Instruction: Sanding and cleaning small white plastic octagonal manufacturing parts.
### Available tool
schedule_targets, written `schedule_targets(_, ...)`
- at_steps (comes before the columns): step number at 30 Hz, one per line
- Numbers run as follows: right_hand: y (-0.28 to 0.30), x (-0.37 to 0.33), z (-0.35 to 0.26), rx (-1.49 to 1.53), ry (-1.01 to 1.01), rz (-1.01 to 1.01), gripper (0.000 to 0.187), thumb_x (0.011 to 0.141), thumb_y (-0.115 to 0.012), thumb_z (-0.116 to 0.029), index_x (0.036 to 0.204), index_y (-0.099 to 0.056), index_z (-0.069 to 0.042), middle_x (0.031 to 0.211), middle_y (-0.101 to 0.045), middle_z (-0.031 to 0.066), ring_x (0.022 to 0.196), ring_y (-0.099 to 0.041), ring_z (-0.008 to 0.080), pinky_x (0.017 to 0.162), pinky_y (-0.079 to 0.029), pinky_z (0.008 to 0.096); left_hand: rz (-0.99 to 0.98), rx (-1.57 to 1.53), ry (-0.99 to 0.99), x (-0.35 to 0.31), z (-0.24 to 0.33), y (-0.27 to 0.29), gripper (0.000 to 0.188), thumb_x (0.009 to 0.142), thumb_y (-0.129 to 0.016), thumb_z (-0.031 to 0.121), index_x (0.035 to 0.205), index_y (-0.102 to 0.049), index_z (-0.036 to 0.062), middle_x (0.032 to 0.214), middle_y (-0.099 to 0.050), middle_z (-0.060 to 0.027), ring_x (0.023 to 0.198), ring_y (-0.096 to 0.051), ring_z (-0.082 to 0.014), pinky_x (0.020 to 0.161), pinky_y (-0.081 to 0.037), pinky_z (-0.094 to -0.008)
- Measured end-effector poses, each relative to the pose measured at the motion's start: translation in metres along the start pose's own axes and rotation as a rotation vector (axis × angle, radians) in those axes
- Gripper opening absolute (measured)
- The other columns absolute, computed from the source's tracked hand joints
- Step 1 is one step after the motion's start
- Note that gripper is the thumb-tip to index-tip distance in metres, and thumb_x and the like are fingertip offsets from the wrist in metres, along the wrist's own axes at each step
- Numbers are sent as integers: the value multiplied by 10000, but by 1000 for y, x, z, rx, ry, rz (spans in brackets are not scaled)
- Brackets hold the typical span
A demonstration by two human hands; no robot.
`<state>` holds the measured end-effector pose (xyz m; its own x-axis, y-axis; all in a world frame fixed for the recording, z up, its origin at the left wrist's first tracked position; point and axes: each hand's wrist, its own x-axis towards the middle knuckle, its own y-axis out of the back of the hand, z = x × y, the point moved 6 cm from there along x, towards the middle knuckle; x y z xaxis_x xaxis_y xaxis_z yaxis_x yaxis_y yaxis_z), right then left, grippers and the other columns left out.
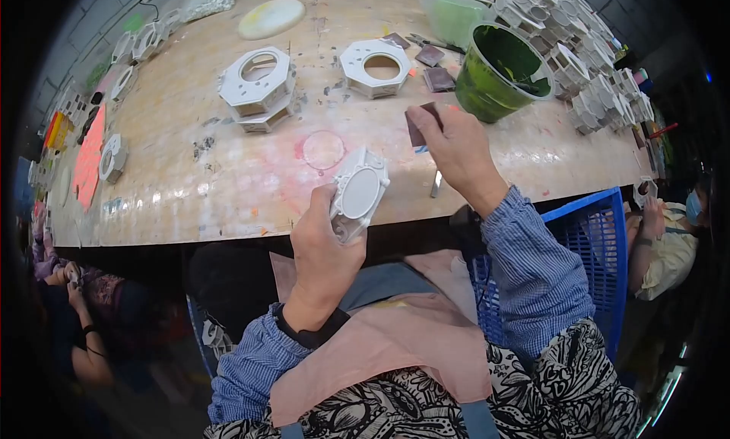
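My left hand [325, 245] is closed round a white moulded piece [360, 192] with an oval panel and scrolled edges, held up just off the table's front edge. In my right hand [462, 146] a dark brown square of sandpaper [420, 126] is pinched between thumb and fingers, to the right of the piece and apart from it. Beyond my hands stand white octagonal frames with round openings: a stacked pair [257, 85] at the left and a single frame [375, 68] in the middle.
A green-stained bucket [502, 72] stands beside brown sandpaper squares [438, 80]. Many white pieces [566, 59] are heaped at the far right. A blue plastic basket [601, 249] is by my right arm. Other people sit at both sides. A round pale disc [271, 19] lies at the back.
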<state>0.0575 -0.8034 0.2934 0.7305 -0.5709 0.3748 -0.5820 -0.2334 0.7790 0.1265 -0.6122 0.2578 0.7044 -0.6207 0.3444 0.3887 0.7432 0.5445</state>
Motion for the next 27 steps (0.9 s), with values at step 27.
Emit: schedule_targets(27,-5,-16,-76,-161,261,275,245,782,-705,-192,606,-596,-62,733,-500,63,794,-484,264,697,-318,412,-283,-567,414,10,14,-22,836,795,-691,35,1490,-226,45,1115,-615,-162,813,-642,-156,606,-528,-291)
